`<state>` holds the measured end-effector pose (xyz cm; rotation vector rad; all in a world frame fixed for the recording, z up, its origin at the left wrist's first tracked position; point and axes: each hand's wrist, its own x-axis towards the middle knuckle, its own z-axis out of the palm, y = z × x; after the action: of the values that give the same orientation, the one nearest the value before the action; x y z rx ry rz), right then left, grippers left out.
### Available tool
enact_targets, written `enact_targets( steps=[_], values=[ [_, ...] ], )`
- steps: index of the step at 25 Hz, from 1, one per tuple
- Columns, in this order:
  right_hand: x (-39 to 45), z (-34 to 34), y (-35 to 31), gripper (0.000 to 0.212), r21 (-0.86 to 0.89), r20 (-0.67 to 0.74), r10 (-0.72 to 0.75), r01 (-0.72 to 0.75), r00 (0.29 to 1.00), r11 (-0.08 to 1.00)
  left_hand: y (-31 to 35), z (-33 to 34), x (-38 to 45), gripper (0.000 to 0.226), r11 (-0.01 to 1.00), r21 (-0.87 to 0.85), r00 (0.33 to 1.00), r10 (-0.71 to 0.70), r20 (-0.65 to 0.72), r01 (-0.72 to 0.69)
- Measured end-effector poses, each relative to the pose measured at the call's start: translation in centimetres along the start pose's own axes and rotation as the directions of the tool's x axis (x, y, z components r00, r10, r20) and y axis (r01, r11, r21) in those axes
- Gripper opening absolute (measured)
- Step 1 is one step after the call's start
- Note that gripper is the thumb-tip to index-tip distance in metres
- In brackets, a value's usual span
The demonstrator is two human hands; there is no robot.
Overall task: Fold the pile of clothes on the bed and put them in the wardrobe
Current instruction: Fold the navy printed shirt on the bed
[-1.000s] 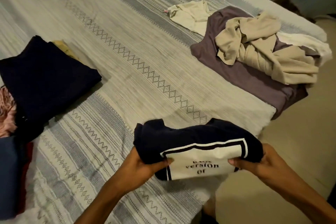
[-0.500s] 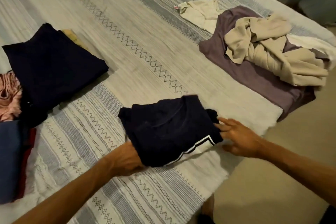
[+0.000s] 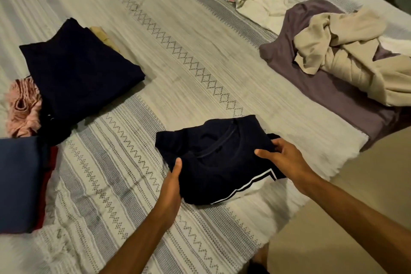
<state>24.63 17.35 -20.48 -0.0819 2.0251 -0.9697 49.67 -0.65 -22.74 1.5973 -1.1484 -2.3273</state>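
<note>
Left hand (image 3: pixel 172 187): gripping the near-left edge of the folded navy T-shirt (image 3: pixel 219 162), thumb lying on top and fingers hidden beneath the cloth.
Right hand (image 3: pixel 282 158): pinching the T-shirt's right edge, thumb on top and fingers curling round the fold.
T-shirt: sitting between the two hands on the bed (image 3: pixel 178 55), near its edge, collar up, white printed panel peeking out toward the wrists.
Fold risk: the bundle is looking loose; lifting by the edges alone is likely letting the middle sag and the layers slide open.
Drop risk: the floor (image 3: pixel 355 196) is lying just beyond the right hand, so a slip there is sending the shirt off the bed.
Stack: folded dark garments (image 3: pixel 77 73) are waiting well left of the left hand.
Pile: unfolded beige and purple clothes (image 3: pixel 333 62) are lying far beyond the right hand.
</note>
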Motion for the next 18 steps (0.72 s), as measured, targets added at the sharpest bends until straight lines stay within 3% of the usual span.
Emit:
enact_targets(
  steps=[2, 4, 6, 8, 10, 13, 15, 16, 17, 18],
  values=[
    [-0.5, -0.6, -0.5, 0.024, 0.108, 0.131, -0.033, 0.019, 0.991, 0.994, 0.1, 0.3, 0.3, 0.057, 1.000, -0.005, 1.000, -0.017, -0.008, 0.017],
    [-1.8, -1.8, 0.6, 0.021, 0.142, 0.160, -0.055, 0.032, 0.986, 0.989, -0.3, 0.1, -0.1, 0.046, 0.997, -0.033, 0.995, -0.068, 0.070, 0.070],
    [-3.6, -3.1, 3.6, 0.019, 0.110, 0.192, 0.018, -0.040, 0.981, 0.993, -1.1, -0.8, -0.8, 0.047, 0.983, 0.068, 0.971, -0.180, 0.155, 0.171],
    [-4.9, -4.1, 6.8, 0.041, 0.044, 0.286, 0.114, -0.132, 0.951, 0.990, -2.2, -1.8, -1.3, 0.054, 0.921, 0.305, 0.928, -0.311, 0.205, 0.241],
    [-5.3, -4.1, 7.9, 0.066, 0.094, 0.369, 0.131, -0.177, 0.920, 0.980, -2.6, -2.1, -1.8, 0.050, 0.858, 0.478, 0.912, -0.335, 0.239, 0.189],
    [-5.4, -3.7, 6.9, 0.056, 0.193, 0.362, 0.028, -0.105, 0.932, 0.976, -2.1, -1.0, -1.9, 0.038, 0.901, 0.433, 0.970, -0.117, 0.213, 0.013],
    [-5.7, -3.8, 6.6, 0.048, 0.170, 0.322, 0.008, -0.066, 0.947, 0.983, -1.8, -0.2, -1.6, 0.042, 0.922, 0.375, 0.987, 0.041, 0.157, -0.098],
    [-5.8, -3.8, 6.8, 0.047, 0.161, 0.298, 0.012, -0.062, 0.954, 0.985, -1.9, -0.1, -1.5, 0.047, 0.881, 0.426, 0.977, 0.163, 0.137, -0.207],
    [-6.0, -3.8, 7.1, 0.050, 0.144, 0.276, 0.005, -0.047, 0.961, 0.988, -1.9, -0.3, -1.5, 0.048, 0.766, 0.555, 0.945, 0.295, 0.144, -0.324],
    [-6.1, -3.8, 7.3, 0.057, 0.107, 0.230, -0.007, -0.018, 0.973, 0.994, -1.9, -0.9, -1.5, 0.045, 0.579, 0.690, 0.886, 0.412, 0.212, -0.435]
  ],
)
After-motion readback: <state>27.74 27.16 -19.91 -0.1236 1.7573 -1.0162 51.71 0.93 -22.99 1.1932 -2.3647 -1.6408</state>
